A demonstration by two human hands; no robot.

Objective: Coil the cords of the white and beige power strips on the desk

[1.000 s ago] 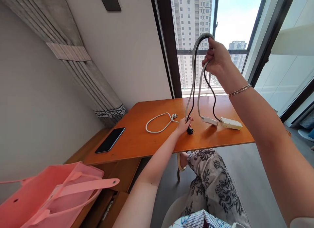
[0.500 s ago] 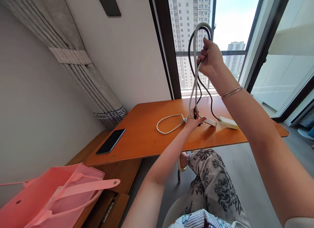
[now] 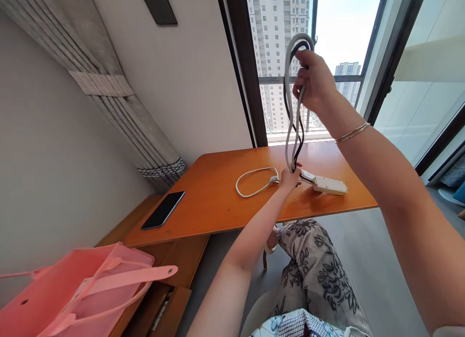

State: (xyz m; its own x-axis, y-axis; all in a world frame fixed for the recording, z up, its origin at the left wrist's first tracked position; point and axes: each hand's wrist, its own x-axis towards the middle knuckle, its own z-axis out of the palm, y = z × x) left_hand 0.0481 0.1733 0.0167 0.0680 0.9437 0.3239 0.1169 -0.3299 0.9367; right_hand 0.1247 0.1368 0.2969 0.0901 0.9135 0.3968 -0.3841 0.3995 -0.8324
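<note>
Head view: our right hand (image 3: 314,80), fingers curled round the top of the looped cables (image 3: 288,124), whose long axis hangs straight down to our left hand (image 3: 290,178), pinching their lower bend beside the power strip (image 3: 329,184).

Smooth plastic-sheathed cables (image 3: 290,133); glossy white plastic power strip (image 3: 329,185); satin-finished wood table (image 3: 218,201); glossy glass phone (image 3: 163,209); matt pink bag (image 3: 83,288).

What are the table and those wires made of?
The table looks like wood or a wood veneer: orange-brown, smooth, with a soft sheen. The wires in the right hand seem coated in rubbery plastic, grey and black: they bend in loops.
</note>
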